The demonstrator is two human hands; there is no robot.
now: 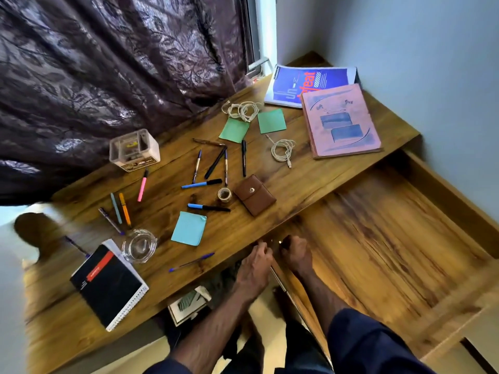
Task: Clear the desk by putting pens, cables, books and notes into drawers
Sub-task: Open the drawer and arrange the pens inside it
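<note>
Fingers of the left grip (255, 261) and right grip (295, 255) tuck under the tabletop (297, 179) edge, can't tell what they hold. Pink book (340, 120) covers the blue book's (297, 82) corner.

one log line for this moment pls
drawer: pulled open, nothing visible inside | left hand, right hand: curled at desk front edge, grip unclear | pens, cables, notes, books: on desk

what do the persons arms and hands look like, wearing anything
The left hand and right hand are bare: no gloves, and no watch or ring that I can make out. The forearms are uncovered. Dark navy sleeves start near the elbows, the right one showing more than the left.
</note>
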